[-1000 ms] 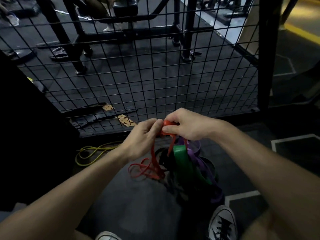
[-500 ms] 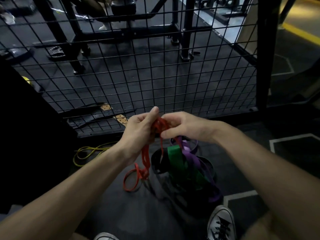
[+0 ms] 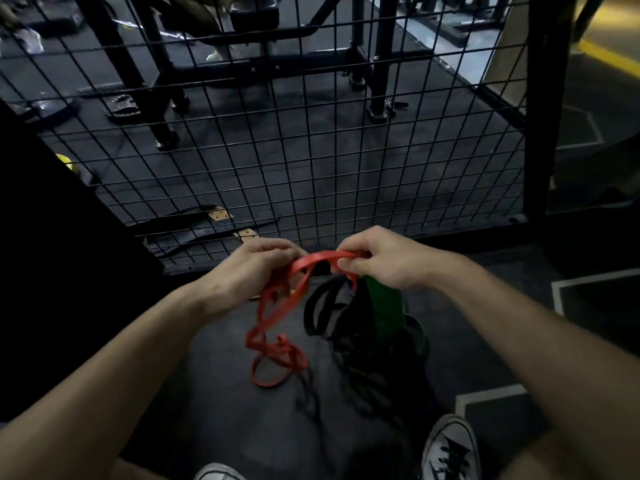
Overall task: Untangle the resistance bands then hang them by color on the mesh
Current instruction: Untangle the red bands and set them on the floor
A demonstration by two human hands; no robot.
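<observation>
Drawn apart since half a second ago: left hand (image 3: 254, 268) and right hand (image 3: 377, 261), each pinching the red band (image 3: 322, 259), now stretched flat between them rather than bunched. Suggests red working free of the knot. Below, red loops trailing to the floor; green band (image 3: 384, 306) and black band (image 3: 320, 313) hanging tangled under the right hand. Mesh (image 3: 311, 150) behind, nothing hung yet.

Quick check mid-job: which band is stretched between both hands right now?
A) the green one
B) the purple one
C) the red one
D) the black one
C: the red band spans from the left hand to the right hand, both pinching it, while the green band and black band hang below.
</observation>
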